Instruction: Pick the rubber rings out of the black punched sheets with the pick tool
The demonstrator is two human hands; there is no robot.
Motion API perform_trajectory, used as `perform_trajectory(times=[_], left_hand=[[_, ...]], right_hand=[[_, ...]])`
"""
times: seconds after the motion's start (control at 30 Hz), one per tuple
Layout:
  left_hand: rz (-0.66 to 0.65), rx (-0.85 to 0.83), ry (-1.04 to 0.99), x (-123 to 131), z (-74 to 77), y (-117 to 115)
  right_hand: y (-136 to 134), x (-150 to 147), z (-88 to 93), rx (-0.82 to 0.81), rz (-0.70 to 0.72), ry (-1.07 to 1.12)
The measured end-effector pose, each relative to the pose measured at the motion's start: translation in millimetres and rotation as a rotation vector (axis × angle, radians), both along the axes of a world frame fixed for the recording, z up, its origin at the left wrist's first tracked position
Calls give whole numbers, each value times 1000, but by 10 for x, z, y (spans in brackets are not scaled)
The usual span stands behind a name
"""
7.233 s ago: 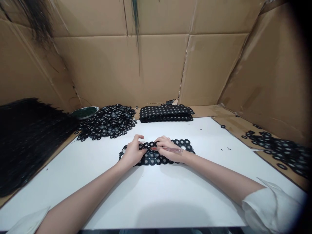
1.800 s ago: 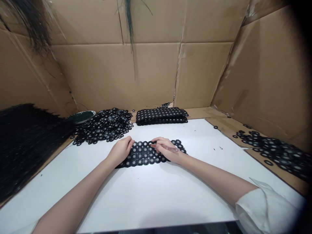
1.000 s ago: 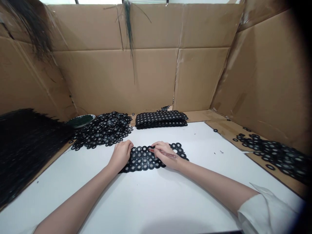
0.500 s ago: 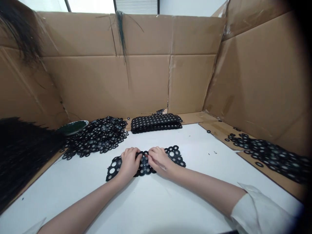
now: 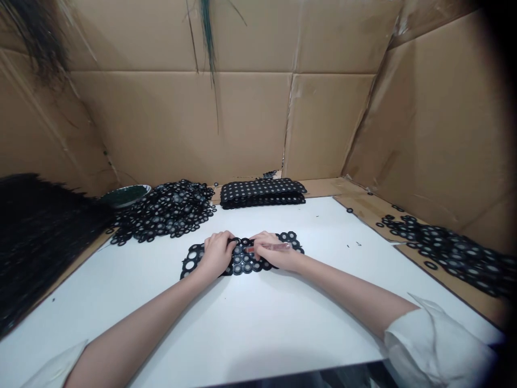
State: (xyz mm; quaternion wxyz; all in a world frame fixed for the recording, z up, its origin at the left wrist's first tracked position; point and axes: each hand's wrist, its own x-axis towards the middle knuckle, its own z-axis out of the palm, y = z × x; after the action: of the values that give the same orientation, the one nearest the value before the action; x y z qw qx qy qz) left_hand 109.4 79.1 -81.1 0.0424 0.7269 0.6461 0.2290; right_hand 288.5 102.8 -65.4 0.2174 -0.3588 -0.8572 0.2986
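A strip of joined black rings (image 5: 246, 267) lies on the white tabletop in front of me. My left hand (image 5: 218, 250) is closed on its left half, thumb and fingers pinching the far edge near the middle. Beside it, my right hand (image 5: 272, 250) rests over the right half, closed around a slim tool with a clear reddish handle (image 5: 278, 247). The tool points left, toward the middle of the strip; its tip is too small to make out. Both ends of the strip show past my hands.
Behind the strip lies a folded panel of black rings (image 5: 262, 193). Left of it are a heap of loose rings (image 5: 165, 213), a green dish (image 5: 127, 195) and a mass of black strands (image 5: 44, 237). More rings (image 5: 452, 248) lie at right. Cardboard walls (image 5: 242, 118) enclose the table.
The view has tilted down, so the table's near edge shows. My right hand has turned, and the reddish tool handle now shows across it. My left hand keeps its hold on the strip.
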Motion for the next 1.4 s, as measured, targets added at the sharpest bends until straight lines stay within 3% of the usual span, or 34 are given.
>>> perform_trajectory(times=[0.23,0.37,0.83,0.97,1.13,1.4], left_hand=[[-21,-59,105,-5,112,-42],[30,-112,132,3,184,-75],[45,-149,78,21,181,-76],[52,-142,76,46,170,-97],[134,-88,48,169,159,-204],[30,-18,142,130,208,-220]], right_hand=[[-39,3,-50,81,0,-41],[19,17,-120,71,15,3],[24,45,-136,215,83,-11],[-7,12,-186,350,69,-50],[-73,-100,-247,552,-67,-164],[-16,-113,-168,683,-89,-174]])
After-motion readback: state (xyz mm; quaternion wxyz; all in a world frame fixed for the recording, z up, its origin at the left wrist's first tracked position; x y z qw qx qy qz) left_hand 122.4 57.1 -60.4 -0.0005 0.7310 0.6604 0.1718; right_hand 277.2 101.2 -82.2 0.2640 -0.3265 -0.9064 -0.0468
